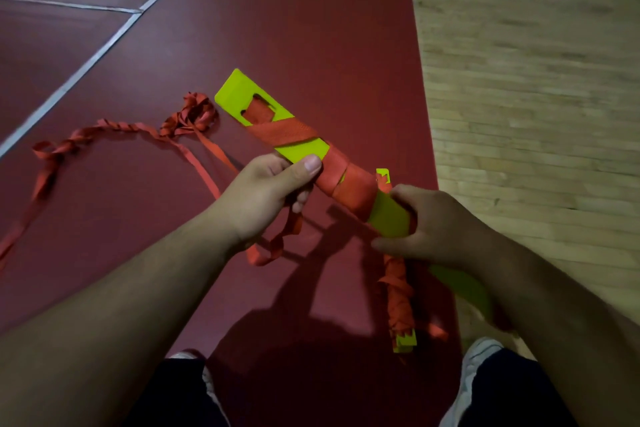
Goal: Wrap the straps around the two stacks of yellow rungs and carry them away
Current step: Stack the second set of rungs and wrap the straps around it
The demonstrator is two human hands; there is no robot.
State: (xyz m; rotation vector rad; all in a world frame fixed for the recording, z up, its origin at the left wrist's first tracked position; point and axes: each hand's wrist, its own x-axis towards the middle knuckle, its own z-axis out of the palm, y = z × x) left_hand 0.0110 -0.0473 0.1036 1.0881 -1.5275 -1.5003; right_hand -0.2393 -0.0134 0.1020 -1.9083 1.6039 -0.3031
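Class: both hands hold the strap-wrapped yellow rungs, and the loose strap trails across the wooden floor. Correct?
No. The head view shows the loose strap trailing across the red floor, not wood. The left hand and right hand hold the wrapped yellow rungs.

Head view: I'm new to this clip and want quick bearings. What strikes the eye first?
The bright yellow rung stack at centre, wound with orange strap, is held by the left hand and right hand. Its loose tail trails in curls across the dark red floor at left.
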